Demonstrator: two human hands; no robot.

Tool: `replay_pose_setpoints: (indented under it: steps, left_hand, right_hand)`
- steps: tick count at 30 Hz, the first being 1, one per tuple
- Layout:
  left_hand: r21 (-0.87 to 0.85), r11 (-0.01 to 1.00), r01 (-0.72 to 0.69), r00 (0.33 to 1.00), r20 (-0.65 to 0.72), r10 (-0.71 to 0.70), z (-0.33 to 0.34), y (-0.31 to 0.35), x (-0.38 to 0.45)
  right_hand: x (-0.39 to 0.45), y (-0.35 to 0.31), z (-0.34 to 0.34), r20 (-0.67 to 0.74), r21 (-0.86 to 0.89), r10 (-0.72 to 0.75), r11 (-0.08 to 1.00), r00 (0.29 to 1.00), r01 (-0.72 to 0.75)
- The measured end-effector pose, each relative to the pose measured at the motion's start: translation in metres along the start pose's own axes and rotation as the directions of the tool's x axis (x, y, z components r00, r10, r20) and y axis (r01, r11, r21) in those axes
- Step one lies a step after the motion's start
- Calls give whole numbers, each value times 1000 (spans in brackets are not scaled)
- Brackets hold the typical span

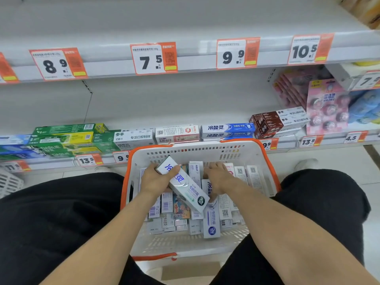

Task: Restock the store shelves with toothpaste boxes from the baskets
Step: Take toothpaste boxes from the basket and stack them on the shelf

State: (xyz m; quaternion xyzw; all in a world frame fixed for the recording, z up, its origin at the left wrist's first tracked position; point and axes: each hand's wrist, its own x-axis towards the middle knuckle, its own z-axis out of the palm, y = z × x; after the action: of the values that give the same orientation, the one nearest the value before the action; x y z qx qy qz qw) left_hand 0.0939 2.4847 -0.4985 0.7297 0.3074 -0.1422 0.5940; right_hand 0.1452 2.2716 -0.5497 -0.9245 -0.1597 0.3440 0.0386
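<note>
Mid-restock, I'd say: my left hand (156,179) fingers clamped on a toothpaste box (183,185), right hand (218,177) fingers spread among basket (265,161) stock. Lower shelf (287,148) partly filled; many boxes left.

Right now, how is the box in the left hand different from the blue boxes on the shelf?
The held box is silvery white and tilted, lifted over the basket in the left hand. The blue boxes are stacked flat on the shelf, untouched. Both are long toothpaste boxes with similar blue lettering.
</note>
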Motion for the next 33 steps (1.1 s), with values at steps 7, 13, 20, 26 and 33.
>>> replay_pose_setpoints:
  steps: [7,13,20,26,33]
  left_hand:
    - [100,976,-192,980,74,185,4,19,-17]
    - [61,951,-303,935,212,285,-1,68,-48]
    - [-314,906,-283,861,332,384,10,167,-81]
    - [-478,782,-399,797,240,554,44,246,-59]
    - [-591,680,-434,822,50,568,60,289,-36]
  right_hand:
    - [-36,3,-9,-41,369,-62,926,997,73]
    - [-99,6,-99,-396,591,-67,744,916,310]
    - [-157,9,-203,-601,784,65,241,797,571]
    - [-133,10,-266,-665,735,258,66,700,674]
    - [-137,58,-329,-554,634,-244,497,796,593]
